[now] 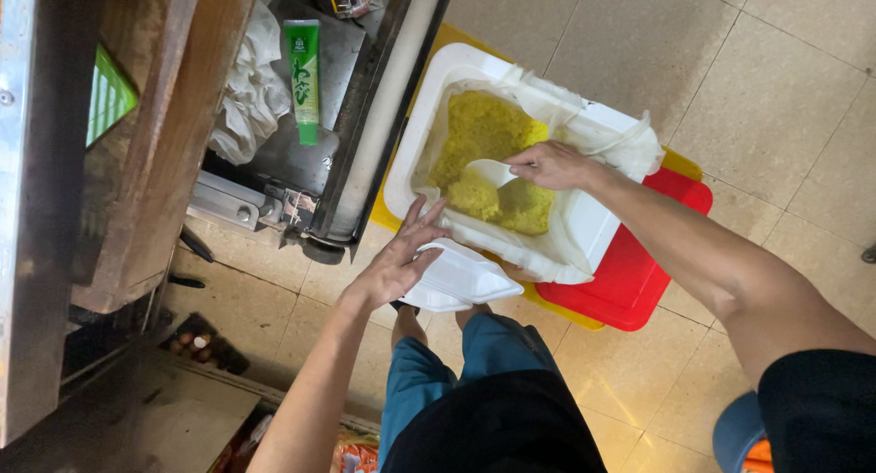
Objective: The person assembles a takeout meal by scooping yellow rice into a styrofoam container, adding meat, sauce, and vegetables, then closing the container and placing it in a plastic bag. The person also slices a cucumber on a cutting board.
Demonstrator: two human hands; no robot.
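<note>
My right hand [552, 166] grips a white scoop [488, 172] sunk in yellow rice [484, 135]. The rice fills a white foam box [429, 108] lined with thin plastic or cloth. My left hand [397, 263] rests with spread fingers on a white foam takeaway container [465, 277], held just at the box's near edge. The container looks closed or nearly closed; I cannot tell which.
The foam box sits on a red lid [639, 272] over a yellow tray [566, 313] on the tiled floor [776, 81]. To the left stands a metal cart [365, 117] with a green tube [304, 72] and a crumpled white cloth [251, 90]. My knees are below.
</note>
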